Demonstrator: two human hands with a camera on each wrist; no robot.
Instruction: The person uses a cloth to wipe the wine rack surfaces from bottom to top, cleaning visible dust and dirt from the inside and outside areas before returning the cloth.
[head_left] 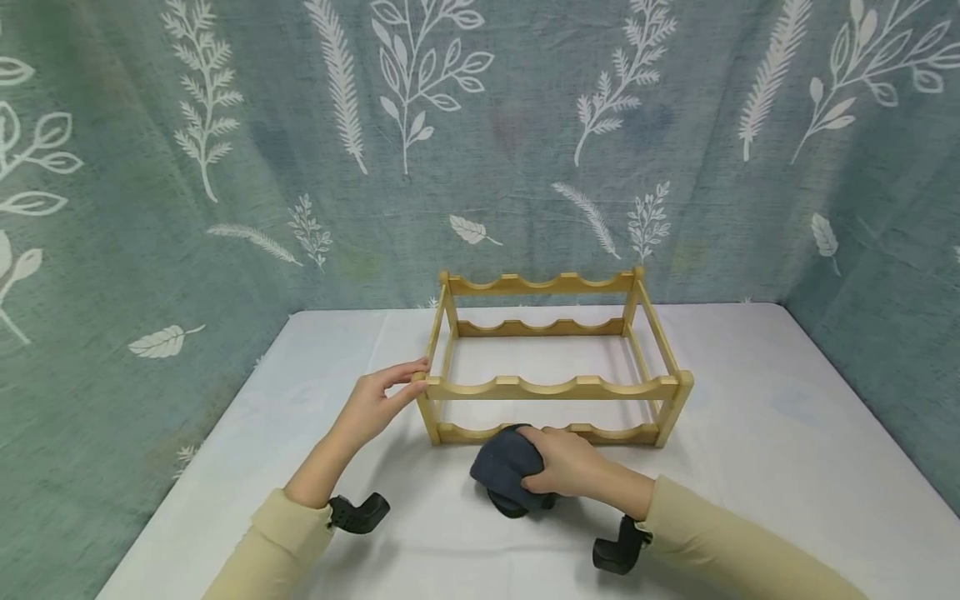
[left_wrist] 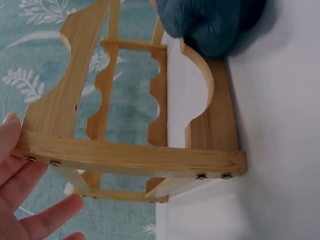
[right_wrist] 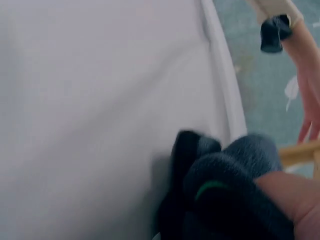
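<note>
A two-tier wooden wine rack (head_left: 551, 387) with scalloped rails stands upright on the white table. My left hand (head_left: 381, 402) pinches its front left top corner, with the thumb (left_wrist: 9, 131) against the wood and the other fingers spread beyond the post. In front of the lower front rail, my right hand (head_left: 573, 462) grips a bunched navy cloth (head_left: 504, 468) from its right side. The cloth overlaps that rail in the head view, and its folds show dark with a bit of green in the right wrist view. Part of the lower rail is hidden behind it.
A white sheet (head_left: 757, 400) covers the table. Green-blue curtains (head_left: 517, 100) with white leaf prints hang behind and at both sides. Black wrist-worn devices are on the left (head_left: 360, 512) and right (head_left: 618, 546) forearms.
</note>
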